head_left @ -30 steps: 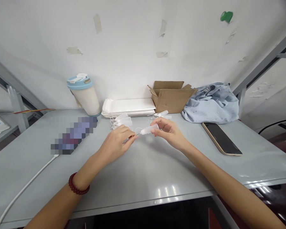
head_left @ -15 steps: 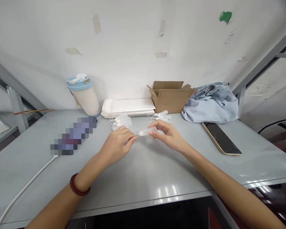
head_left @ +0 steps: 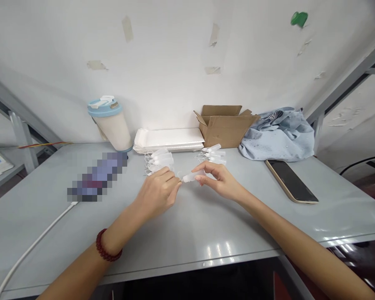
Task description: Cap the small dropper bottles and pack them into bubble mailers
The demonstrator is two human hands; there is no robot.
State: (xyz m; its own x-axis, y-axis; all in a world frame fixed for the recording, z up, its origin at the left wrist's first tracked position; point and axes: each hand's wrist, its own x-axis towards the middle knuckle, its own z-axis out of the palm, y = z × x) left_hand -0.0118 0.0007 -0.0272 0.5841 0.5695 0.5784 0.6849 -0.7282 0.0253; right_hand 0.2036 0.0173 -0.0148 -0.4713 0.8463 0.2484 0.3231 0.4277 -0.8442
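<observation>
A small translucent white squeeze bottle (head_left: 192, 176) lies sideways above the table, its narrow end toward the left. My right hand (head_left: 220, 180) is closed around its wide end, with thumb and fingertips on either side. At the narrow end my left hand (head_left: 159, 187) is closed in a pinch on the thin tip, which its fingers mostly hide. Behind the left hand is a pile of similar bottles (head_left: 162, 158) with thin loops. A smaller group of such bottles (head_left: 217, 159) lies behind the right hand.
White flat packs (head_left: 171, 137) lie stacked by the wall beside an open cardboard box (head_left: 226, 131). A lidded cup (head_left: 112, 127) and a blurred item with a white cable (head_left: 40, 233) are on the left. To the right are blue cloth (head_left: 278, 139) and a phone (head_left: 290, 181).
My left hand has turned, its knuckles rolling over, while still pinching at the bottle's tip. The bottle's narrow end has dipped slightly; my right hand keeps its hold.
</observation>
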